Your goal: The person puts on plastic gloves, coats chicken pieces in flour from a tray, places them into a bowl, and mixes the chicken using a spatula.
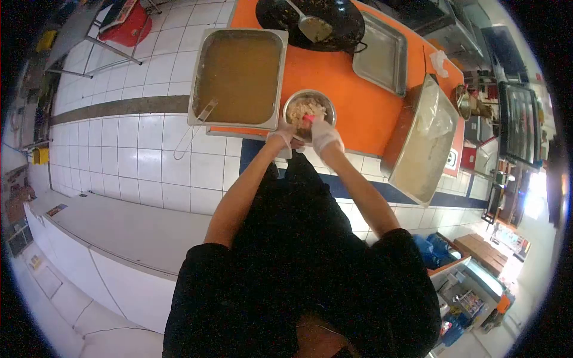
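Observation:
A round metal bowl (311,92) sits at the near edge of the orange tabletop, with pale, crumbly food (297,110) inside. My left hand (283,141), in a clear plastic glove, is closed on the bowl's near left rim. My right hand (326,136), gloved likewise, reaches over the near right side of the bowl. It grips a bright pink utensil (308,118) that is down among the food. The utensil's working end is hidden, so its exact kind cannot be made out.
Left of the bowl stands a deep metal pan (239,77) of brown liquid, a wire-handled tool (206,111) over its rim. Behind are a black wok (343,24) with a ladle (314,27) and a shallow metal tray (382,53). A long metal container (421,149) sits right.

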